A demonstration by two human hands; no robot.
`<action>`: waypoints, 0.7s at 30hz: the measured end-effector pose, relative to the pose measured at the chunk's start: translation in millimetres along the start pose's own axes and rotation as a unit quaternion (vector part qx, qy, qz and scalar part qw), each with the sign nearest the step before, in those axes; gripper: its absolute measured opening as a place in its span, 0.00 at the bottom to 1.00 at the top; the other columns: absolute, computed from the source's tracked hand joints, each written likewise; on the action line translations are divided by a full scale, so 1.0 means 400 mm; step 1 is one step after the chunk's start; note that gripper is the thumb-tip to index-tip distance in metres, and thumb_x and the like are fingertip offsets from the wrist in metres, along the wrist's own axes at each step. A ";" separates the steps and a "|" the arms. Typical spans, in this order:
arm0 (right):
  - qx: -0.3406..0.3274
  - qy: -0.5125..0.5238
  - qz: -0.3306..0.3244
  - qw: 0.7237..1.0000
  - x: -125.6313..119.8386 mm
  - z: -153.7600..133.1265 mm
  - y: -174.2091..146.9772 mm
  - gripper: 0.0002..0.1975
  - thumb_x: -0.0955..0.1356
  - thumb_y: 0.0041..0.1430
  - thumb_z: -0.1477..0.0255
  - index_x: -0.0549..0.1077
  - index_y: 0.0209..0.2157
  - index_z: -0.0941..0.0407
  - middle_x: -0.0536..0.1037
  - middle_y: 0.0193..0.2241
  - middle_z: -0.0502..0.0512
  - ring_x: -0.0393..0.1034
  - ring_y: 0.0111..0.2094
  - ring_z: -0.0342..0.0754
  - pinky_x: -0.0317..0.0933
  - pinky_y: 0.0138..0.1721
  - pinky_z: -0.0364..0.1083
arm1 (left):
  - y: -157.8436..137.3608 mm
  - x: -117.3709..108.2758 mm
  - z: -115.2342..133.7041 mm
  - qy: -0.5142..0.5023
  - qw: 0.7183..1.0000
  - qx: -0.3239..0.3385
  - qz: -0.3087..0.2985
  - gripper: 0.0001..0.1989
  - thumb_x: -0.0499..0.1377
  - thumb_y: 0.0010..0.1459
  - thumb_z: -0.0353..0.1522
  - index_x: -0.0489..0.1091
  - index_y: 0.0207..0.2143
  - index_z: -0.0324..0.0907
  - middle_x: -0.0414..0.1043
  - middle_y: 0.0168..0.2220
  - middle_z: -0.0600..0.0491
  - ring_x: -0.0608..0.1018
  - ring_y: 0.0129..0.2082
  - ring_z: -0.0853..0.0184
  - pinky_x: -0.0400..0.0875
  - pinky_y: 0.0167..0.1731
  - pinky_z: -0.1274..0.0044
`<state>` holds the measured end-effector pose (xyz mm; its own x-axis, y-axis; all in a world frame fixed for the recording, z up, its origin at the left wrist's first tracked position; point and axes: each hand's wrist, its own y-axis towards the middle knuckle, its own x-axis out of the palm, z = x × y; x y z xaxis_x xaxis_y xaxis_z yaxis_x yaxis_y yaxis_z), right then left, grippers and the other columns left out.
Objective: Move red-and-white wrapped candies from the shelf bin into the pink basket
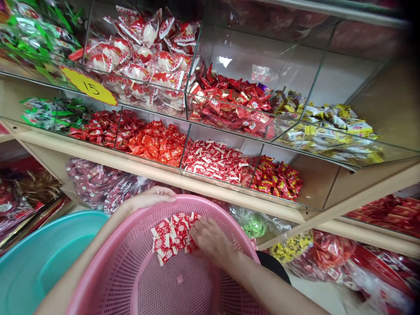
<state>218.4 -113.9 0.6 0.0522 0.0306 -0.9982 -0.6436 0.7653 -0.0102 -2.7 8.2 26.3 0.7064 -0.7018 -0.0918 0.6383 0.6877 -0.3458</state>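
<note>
A pink perforated plastic basket (98, 262) is tilted towards the shelves. My left hand (153, 197) is closed over its far rim, thumb and fingers hooked on the edge. Inside lies a small heap of red-and-white wrapped candies (170, 236), gathered against the far wall. Reaching into the basket, my right hand (211, 240) has its fingers curled over the right side of this heap; the fingertips are partly hidden. Similar red-and-white candies (216, 159) fill a lower shelf compartment just beyond the basket.
Glass-divided shelves hold red candies (236, 105), orange-red candies (159, 142) and yellow packets (341, 120). A yellow price tag (89, 86) reads 15. A turquoise tub (19, 262) stands at lower left. Bagged candies (92, 179) lie under the wooden shelf edge (282, 205).
</note>
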 end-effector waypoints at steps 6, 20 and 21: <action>0.053 0.098 0.109 0.988 -0.062 0.061 0.001 0.17 0.61 0.61 0.56 0.67 0.32 0.57 0.72 0.34 0.55 0.65 0.37 0.48 0.59 0.40 0.48 | -0.001 -0.002 0.000 0.027 1.000 0.010 -0.006 0.18 0.62 0.49 0.44 0.73 0.39 0.43 0.75 0.37 0.50 0.74 0.34 0.64 0.66 0.37 0.75; 0.316 -0.224 0.062 0.920 -0.280 0.287 0.077 0.12 0.60 0.60 0.75 0.71 0.40 0.64 0.73 0.39 0.70 0.64 0.43 0.59 0.49 0.44 0.54 | -0.008 0.001 0.001 0.028 0.999 0.014 0.028 0.17 0.64 0.45 0.44 0.74 0.34 0.42 0.74 0.34 0.54 0.72 0.34 0.64 0.64 0.38 0.76; 0.322 -0.223 0.050 0.919 -0.278 0.284 0.082 0.12 0.60 0.60 0.75 0.71 0.40 0.64 0.74 0.38 0.71 0.65 0.42 0.59 0.50 0.44 0.54 | -0.008 -0.001 -0.002 0.029 0.999 0.015 0.031 0.17 0.64 0.45 0.44 0.74 0.34 0.42 0.74 0.35 0.54 0.72 0.35 0.64 0.64 0.38 0.76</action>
<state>278.4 -19.2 118.1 0.4177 0.2716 -0.8670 -0.0852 0.9618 0.2603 -5.3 6.4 26.8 0.7265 -0.6668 -0.1661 0.6033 0.7346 -0.3105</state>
